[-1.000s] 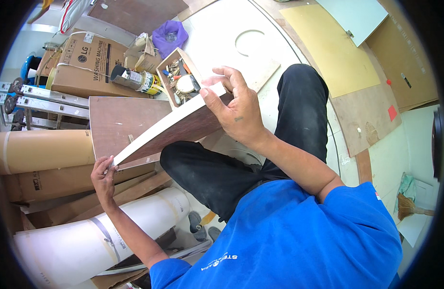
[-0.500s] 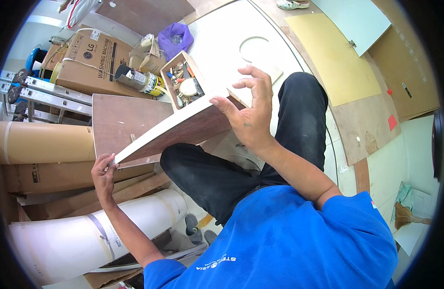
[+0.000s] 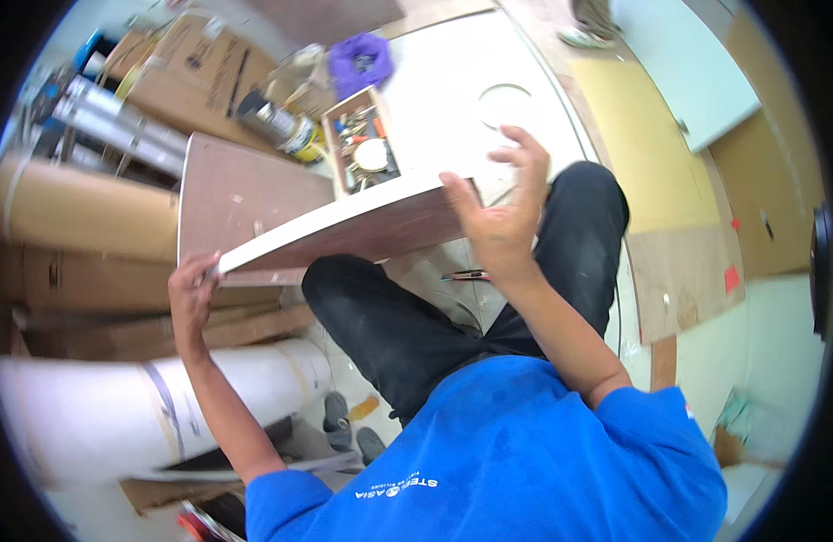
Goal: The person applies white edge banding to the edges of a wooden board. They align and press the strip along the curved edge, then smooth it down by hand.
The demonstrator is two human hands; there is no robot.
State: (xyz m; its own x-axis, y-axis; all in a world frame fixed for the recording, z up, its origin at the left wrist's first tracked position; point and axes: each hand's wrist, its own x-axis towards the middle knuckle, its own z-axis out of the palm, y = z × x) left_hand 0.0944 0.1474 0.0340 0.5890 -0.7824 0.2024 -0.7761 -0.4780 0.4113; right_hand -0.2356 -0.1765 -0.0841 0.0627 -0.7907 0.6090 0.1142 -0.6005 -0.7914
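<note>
A wooden panel (image 3: pixel 362 233) with a brown face and a white edge stands on its side across my lap, over my left knee. My left hand (image 3: pixel 194 282) is closed on its left end, fingers and thumb pinching the white edge. At the panel's right end, my right hand (image 3: pixel 507 212) is open with its fingers spread. Its thumb is at the corner, and I cannot tell whether it presses there. A second brown panel (image 3: pixel 245 203) lies beyond the one I hold. A utility knife (image 3: pixel 466 275) rests on the floor between my legs.
A wooden box (image 3: pixel 341 176) of tools stands beyond the panel, beside a purple bag (image 3: pixel 360 68). At left are a ladder (image 3: pixel 118 126), a large carton (image 3: pixel 204 81) and rolled sheets (image 3: pixel 154 406). A person's shoe (image 3: pixel 585 38) shows far right, near yellow sheeting (image 3: pixel 647 144).
The view has shifted slightly. The panel's right end and my right hand sit a little farther right. More of the other person's leg and the knife now show.
</note>
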